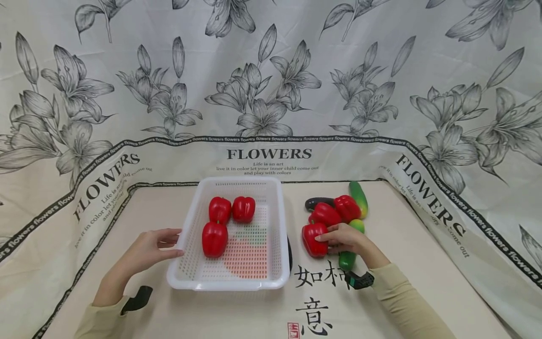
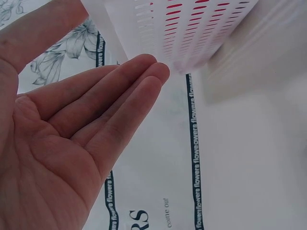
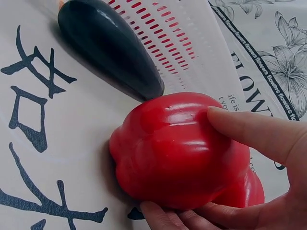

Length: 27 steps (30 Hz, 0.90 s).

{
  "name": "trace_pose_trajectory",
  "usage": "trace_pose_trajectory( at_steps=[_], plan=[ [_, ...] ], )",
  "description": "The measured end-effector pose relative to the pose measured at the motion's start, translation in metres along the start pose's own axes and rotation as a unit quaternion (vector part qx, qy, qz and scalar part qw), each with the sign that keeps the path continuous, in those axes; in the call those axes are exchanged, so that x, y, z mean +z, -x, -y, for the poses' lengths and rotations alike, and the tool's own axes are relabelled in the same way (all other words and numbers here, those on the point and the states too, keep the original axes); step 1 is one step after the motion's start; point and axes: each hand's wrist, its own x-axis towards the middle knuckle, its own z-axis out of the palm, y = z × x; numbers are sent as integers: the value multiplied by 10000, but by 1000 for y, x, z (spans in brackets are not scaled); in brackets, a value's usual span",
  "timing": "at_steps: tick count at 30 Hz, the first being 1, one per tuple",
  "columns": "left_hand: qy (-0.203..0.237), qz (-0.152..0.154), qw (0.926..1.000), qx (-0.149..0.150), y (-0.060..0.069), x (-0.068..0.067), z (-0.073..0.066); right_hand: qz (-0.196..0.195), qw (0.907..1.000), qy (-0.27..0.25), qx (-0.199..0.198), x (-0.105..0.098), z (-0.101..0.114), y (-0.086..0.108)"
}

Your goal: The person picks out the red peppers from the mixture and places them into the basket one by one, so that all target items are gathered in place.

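Observation:
My right hand (image 1: 345, 239) holds a red bell pepper (image 1: 314, 239) on the table, its thumb on one side and the other fingers on the opposite side in the right wrist view. Behind it lie two more red bell peppers (image 1: 325, 214). A white perforated basket (image 1: 277, 278) stands left of it with three red bell peppers (image 1: 214, 239) inside. At the basket's left side is my left hand (image 1: 148, 249), fingers extended and nothing in the palm. The fingertips are at the wall; contact is hard to tell.
A dark eggplant (image 3: 112, 48) lies against the basket's right side. Another dark eggplant (image 1: 317, 202) and a green cucumber (image 1: 358, 200) lie at the back right. A second green vegetable (image 1: 347, 260) is partly hidden by the right hand. A flower-printed cloth (image 1: 271, 113) rises behind.

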Motion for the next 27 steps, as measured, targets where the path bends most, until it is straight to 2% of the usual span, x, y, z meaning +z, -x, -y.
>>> trace_pose_trajectory(
  at_steps=[11, 27],
  plan=[
    [55, -6, 10000, -1, 1, -2, -3, 209, 9996, -170, -73, 1, -1, 2],
    [42, 2, 10000, 8, -1, -2, -4, 253, 9989, -286, -268, 1, -1, 8]
  ],
)
